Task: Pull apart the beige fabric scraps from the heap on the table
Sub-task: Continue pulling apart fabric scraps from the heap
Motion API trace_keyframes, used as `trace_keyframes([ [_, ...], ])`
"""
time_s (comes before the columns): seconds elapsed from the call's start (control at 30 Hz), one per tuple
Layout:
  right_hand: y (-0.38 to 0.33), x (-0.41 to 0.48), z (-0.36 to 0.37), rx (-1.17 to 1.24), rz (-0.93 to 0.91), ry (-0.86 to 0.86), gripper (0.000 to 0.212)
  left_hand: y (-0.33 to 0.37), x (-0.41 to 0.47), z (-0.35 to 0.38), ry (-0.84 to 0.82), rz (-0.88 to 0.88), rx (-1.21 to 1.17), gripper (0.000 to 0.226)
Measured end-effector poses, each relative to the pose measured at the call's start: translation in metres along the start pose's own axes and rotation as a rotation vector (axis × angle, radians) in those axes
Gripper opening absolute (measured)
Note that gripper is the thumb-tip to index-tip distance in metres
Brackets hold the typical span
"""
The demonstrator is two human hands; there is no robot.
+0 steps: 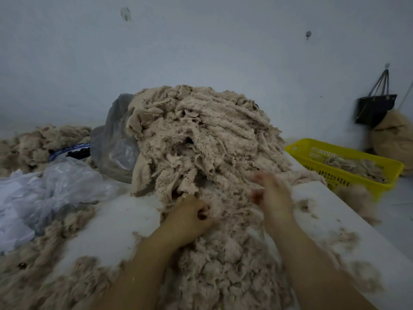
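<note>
Sorting table: a person is working at the foot of a tall heap of beige fabric scraps (201, 135), which is rising straight ahead of both hands, toward the far edge of the white surface (116, 220). The ragged strips are running down the near slope toward the person, with their loose ends hanging just beyond the fingers. The left hand (192, 212) is curling tight round a tuft of scraps at the heap's base. The right hand (271, 195) is reaching slightly deeper into the heap and is smeared by motion. It is touching the fabric, but I cannot tell whether its fingers are gripping or spread. Loose fluff (223, 260) is lying between the forearms, toward the near edge. A yellow basket (357, 180) is sitting beyond the right edge, partly filled. The next pull looks likely to run along the strips, toward the near edge.
</note>
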State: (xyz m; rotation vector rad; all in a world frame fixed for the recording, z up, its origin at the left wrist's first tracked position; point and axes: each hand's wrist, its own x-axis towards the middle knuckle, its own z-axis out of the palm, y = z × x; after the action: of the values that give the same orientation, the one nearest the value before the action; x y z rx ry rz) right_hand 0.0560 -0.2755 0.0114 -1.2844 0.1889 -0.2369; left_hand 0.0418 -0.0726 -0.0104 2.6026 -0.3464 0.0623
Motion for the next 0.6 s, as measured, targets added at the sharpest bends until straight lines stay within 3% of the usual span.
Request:
trace_keyframes([
  [0.1, 0.011, -0.014, 0.016, -0.457, -0.217, -0.404, 0.016, 0.004, -0.001, -0.002, 0.117, -0.03, -0.257, 0.032],
  [0.2, 0.024, -0.025, 0.027, -0.652, -0.235, -0.704, 0.029, 0.014, -0.005, -0.009, 0.25, -0.063, -0.542, 0.03],
  [0.43, 0.026, -0.02, 0.025, -0.732, -0.252, -0.614, 0.019, 0.027, -0.012, -0.019, 0.303, -0.079, -0.902, 0.025],
  [0.53, 0.021, -0.018, 0.025, -0.671, -0.274, -0.466, 0.014, 0.034, -0.013, -0.023, 0.324, -0.138, -1.122, 0.027],
  [0.6, 0.016, -0.015, 0.02, -0.654, -0.31, -0.274, 0.017, 0.032, -0.013, -0.028, 0.383, -0.169, -1.271, 0.036],
])
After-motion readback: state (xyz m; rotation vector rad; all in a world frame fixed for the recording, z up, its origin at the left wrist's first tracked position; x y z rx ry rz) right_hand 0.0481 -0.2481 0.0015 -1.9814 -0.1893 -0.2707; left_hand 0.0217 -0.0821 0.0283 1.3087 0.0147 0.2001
